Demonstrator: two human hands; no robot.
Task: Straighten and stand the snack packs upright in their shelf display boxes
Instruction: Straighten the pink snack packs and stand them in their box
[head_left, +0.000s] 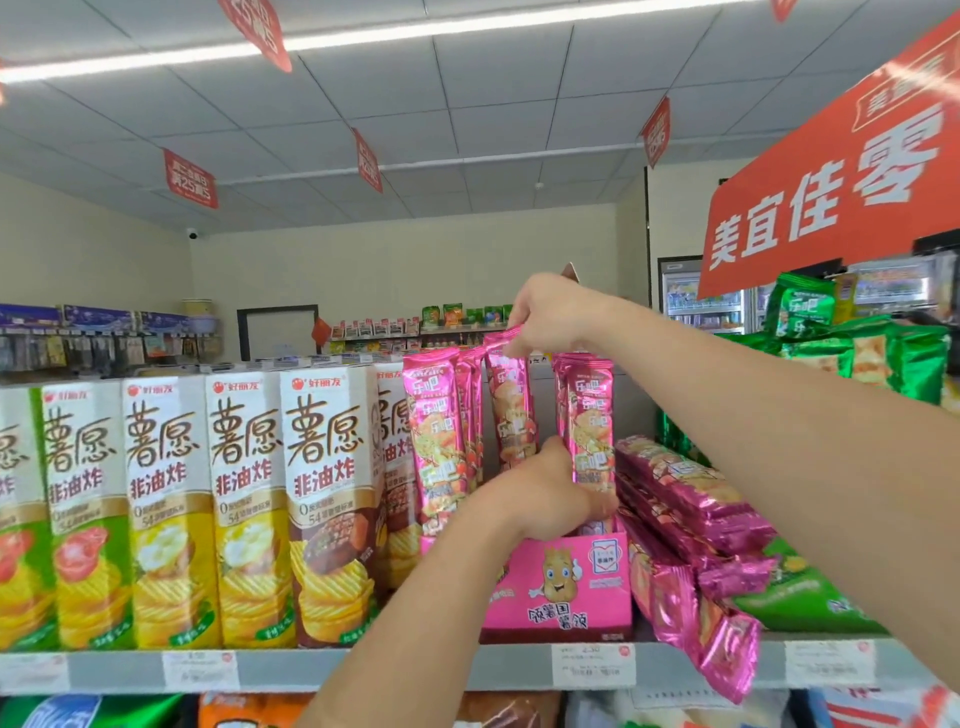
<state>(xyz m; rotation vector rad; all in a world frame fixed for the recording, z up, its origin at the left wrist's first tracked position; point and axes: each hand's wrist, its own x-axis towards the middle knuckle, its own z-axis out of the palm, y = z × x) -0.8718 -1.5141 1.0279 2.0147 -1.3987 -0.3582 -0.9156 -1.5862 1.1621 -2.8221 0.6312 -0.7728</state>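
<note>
Pink pack pinched by right hand, left hand gripping another pack, display box below, toppled packs right, cartons left

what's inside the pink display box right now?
The pink display box holds upright pink snack packs. The right hand pinches one's top; the left hand grips another low down. Pack bottoms and the box floor are hidden by its front wall and that hand.

Right hand pinching, left hand gripping
</note>
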